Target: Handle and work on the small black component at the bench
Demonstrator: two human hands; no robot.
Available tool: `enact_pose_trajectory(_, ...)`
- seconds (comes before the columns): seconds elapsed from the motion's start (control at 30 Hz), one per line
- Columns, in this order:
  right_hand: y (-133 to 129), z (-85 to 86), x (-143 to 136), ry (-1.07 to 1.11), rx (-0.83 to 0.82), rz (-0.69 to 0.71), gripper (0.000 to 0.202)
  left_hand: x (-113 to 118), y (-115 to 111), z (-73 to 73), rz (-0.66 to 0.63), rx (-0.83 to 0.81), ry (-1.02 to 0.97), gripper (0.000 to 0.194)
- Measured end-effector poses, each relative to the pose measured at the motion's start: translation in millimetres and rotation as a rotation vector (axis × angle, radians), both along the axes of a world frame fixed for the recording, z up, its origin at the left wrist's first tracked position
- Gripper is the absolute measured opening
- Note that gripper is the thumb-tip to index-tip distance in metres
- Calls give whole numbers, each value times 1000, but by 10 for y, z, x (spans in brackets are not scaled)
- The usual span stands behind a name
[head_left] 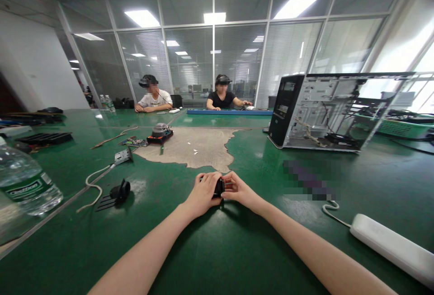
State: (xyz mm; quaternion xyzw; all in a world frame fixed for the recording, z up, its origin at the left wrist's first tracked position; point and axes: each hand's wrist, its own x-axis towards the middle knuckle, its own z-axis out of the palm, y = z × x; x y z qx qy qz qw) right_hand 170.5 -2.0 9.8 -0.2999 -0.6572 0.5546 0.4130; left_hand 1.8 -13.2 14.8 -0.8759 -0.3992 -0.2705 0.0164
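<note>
Between my hands, just above or on the green table [210,259], is a small black boxy part [219,188], largely covered by fingers, so its kind does not show. My left hand [204,191] wraps over it from the left, thumb low on the near side. From the right, the fingertips of my right hand [239,191] press against its side, fingers bent. To the left of my hands lies a black plastic piece with long prongs and a round end [119,192]. Beyond my hands is a bare tan patch [203,148] in the table's green covering.
An opened computer case [288,110] stands at right, near a green basket [403,125]. A white power strip [389,241] lies front right, a water bottle [27,182] front left. A heatsink with fan [160,133] sits beyond. Two people [154,100] sit across the table.
</note>
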Motion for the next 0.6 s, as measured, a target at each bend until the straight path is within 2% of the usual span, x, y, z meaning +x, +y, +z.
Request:
enact_pose_trajectory(0.23,3,-44,-13,-17,26,-79,28,6,2,-9,8,20,-13,57)
enact_pose_trajectory(0.4,29,-65,-14,-59,3,-118,33,8,-1,-9,13,27,-7,57)
enact_pose_trajectory(0.6,19,-45,16,5,7,19,40,7,-3,-6,13,5,4,59)
